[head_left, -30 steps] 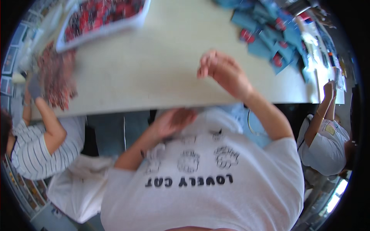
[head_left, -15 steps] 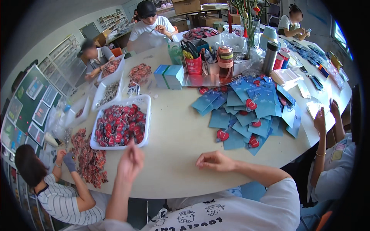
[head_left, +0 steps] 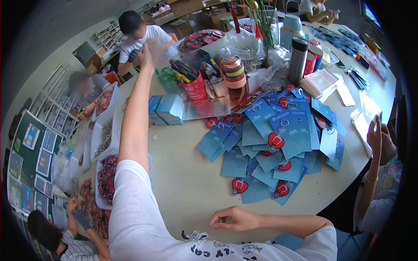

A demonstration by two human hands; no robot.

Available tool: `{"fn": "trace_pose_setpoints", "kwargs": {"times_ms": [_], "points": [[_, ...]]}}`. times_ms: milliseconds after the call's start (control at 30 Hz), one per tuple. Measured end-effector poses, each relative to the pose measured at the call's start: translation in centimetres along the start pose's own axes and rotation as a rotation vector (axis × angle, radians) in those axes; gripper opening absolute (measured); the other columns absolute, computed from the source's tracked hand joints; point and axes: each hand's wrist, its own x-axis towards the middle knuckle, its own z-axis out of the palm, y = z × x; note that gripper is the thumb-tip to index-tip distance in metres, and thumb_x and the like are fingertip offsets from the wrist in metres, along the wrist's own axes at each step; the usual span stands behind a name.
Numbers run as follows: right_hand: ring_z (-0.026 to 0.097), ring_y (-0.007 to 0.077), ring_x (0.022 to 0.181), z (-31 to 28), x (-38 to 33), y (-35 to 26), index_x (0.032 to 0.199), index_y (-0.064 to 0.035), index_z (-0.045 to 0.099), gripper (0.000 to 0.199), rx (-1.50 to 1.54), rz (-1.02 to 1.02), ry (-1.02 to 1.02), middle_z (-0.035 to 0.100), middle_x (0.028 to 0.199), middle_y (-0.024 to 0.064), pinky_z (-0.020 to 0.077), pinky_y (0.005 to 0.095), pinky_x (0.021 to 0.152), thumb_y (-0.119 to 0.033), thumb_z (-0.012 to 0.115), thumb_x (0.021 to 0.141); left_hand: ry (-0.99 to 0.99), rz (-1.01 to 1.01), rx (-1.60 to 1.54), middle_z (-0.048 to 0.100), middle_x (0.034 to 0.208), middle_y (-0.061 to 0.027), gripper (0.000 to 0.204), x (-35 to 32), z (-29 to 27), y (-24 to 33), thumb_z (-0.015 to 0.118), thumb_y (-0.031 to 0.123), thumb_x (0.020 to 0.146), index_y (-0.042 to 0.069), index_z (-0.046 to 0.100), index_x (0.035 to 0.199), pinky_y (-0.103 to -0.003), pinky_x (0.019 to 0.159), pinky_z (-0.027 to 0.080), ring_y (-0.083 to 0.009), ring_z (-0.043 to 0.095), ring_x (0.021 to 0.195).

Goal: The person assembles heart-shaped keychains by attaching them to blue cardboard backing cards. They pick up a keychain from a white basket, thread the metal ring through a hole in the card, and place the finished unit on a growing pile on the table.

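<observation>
Currently our left arm [head_left: 135, 104] reaches up and away across the counter [head_left: 178, 174], nearly straight at the elbow, its white sleeve [head_left: 135, 191] hiding part of a tray. Our left hand [head_left: 146, 54] is raised at the far end, beside the dark-gloved hand [head_left: 133, 55] of the person opposite [head_left: 152, 35]; it is blurred, so we cannot tell whether its fingers pinch anything or whether those two hands touch. Our right forearm [head_left: 287, 224] lies low, coming in from the right with the elbow bent, and our right hand [head_left: 235, 219] sits relaxed at the near side, fingers loosely curled, thumb a little apart, with nothing visible in its grasp.

Just beyond that hand lies one heap of blue cards [head_left: 257, 112], overlapping too much for us to count. We pick out four red heart-shaped charms [head_left: 239, 186] in plain view on its nearer part, and others partly covered. To our left we count three white trays [head_left: 115, 141] in a row: two with reddish pieces, one between them with silvery metal parts. Farther back stand one steel flask [head_left: 298, 61], one amber bottle [head_left: 234, 78] with an orange lid, one red cup [head_left: 193, 89] of tools and one green-banded card stack [head_left: 167, 111].
</observation>
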Motion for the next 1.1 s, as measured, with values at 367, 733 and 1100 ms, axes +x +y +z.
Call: {"fn": "trace_pose_setpoints", "kwargs": {"times_ms": [367, 733, 1100], "points": [[0.065, 0.0157, 0.085, -0.5, 0.0, 0.2, 0.104, -0.0028, 0.065, 0.016, 0.085, 0.019, 0.049, 0.068, 0.093, 0.0067, 0.0532, 0.0302, 0.075, -0.013, 0.060, 0.091, -0.383, 0.095, 0.212, 0.056, 0.127, -0.0199, 0.045, -5.0, 3.8, -2.0, 0.031, 0.007, 0.100, 0.002, 0.026, 0.145, -0.026, 0.082, 0.049, -0.0214, 0.065, 0.103], [0.066, 0.0185, 0.086, -0.5, -0.1, 0.7, 0.103, -0.0026, 0.063, 0.017, 0.066, -0.041, 0.033, 0.068, 0.093, 0.0079, 0.0529, 0.0329, 0.074, -0.014, 0.059, 0.091, -0.507, 0.500, 0.953, 0.070, 0.097, -0.0153, 0.035, -4.0, 1.3, -3.5, 0.050, 0.028, 0.095, 0.004, 0.062, 0.118, -0.033, 0.085, 0.047, -0.0268, 0.067, 0.097], [0.066, 0.0178, 0.087, -0.5, -0.1, 0.7, 0.103, -0.0027, 0.063, 0.017, 0.063, -0.043, 0.032, 0.068, 0.094, 0.0081, 0.0515, 0.0326, 0.075, -0.015, 0.060, 0.090, -0.445, 0.722, 0.717, 0.040, 0.145, -0.0175, 0.057, -3.4, 0.9, -4.4, 0.045, 0.016, 0.096, 0.014, 0.024, 0.149, -0.046, 0.111, 0.021, -0.0296, 0.039, 0.134]]}}
